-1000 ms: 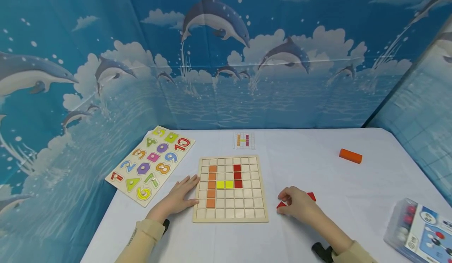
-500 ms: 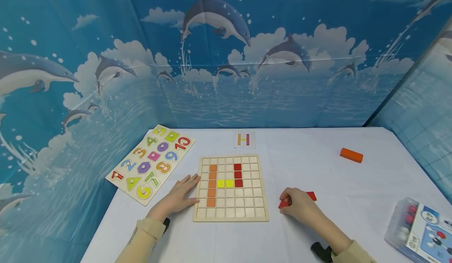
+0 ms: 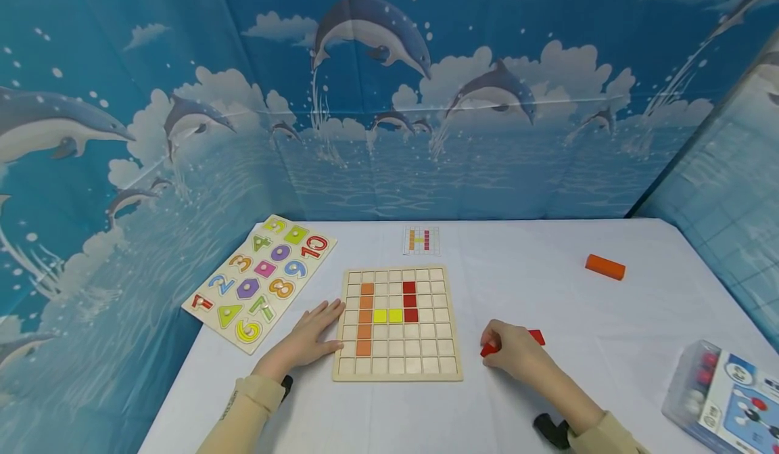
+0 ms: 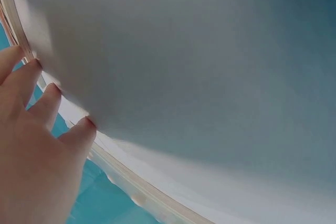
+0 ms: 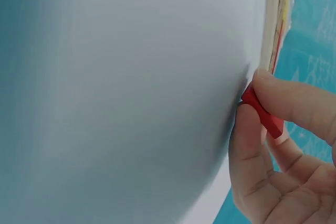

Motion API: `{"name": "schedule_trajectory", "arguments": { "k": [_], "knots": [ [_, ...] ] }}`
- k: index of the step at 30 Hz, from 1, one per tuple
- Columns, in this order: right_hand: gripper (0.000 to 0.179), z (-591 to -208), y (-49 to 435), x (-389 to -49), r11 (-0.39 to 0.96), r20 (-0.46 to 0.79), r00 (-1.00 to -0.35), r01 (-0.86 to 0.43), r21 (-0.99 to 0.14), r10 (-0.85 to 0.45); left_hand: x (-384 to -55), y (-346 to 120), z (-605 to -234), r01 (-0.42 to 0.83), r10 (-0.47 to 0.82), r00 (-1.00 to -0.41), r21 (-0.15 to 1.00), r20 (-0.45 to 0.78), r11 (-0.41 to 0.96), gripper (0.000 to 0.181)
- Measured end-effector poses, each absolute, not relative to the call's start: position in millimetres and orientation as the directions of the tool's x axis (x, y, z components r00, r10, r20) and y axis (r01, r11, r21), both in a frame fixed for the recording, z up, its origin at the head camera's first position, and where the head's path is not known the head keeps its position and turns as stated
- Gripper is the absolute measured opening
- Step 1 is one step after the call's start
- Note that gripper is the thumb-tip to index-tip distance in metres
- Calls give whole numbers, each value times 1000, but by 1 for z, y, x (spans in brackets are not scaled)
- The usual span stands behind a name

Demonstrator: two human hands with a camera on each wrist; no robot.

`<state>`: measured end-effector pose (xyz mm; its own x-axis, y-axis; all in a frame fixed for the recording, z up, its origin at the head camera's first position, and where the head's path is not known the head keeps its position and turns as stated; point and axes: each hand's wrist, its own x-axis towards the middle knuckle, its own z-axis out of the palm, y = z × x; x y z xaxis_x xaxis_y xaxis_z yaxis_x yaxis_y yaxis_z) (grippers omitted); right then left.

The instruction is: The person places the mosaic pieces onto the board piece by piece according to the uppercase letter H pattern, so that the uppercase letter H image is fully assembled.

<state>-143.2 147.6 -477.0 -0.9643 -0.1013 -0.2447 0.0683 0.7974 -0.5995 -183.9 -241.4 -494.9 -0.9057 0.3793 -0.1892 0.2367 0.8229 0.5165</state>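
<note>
My left hand (image 3: 306, 342) rests along the left edge of a wooden grid board (image 3: 397, 375), its fingers spread and fairly straight. On the board stand a column of several orange tiles (image 3: 365, 316), two yellow tiles (image 3: 395, 316) and a column of three red tiles (image 3: 410, 301). To the right of the board, my right hand (image 3: 517, 352) pinches a loose red tile (image 5: 264, 113) between thumb and fingers. The right wrist view shows that tile held tilted at the fingertips. Another red tile (image 3: 537, 337) lies on the table just behind the right hand, partly hidden by it.
A small pattern card (image 3: 421, 241) lies behind the board. At the left is a number puzzle board (image 3: 258, 285). An orange block (image 3: 605, 267) lies at the far right, and a clear box (image 3: 681, 379) with coloured balls stands at the near right.
My right hand has taken hold of the red tile, which lay flat under its fingers, and now tilts it at the fingertips. The left hand stays in place.
</note>
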Motion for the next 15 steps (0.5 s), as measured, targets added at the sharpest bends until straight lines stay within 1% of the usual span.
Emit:
{"name": "schedule_trajectory", "arguments": {
  "k": [5,11,15],
  "knots": [
    [25,-471,146,-149,744,-236,-967,90,-662,-93,-184,-242,-495,237,378,-906,514,-189,824,75],
    [24,-467,137,-163,637,-254,-964,151,-756,-74,-186,-242,-496,233,377,-905,509,-199,829,75],
    [19,-466,125,-172,599,-271,-961,180,-780,-64,-187,-242,-496,222,370,-905,510,-209,831,75]
  ]
}}
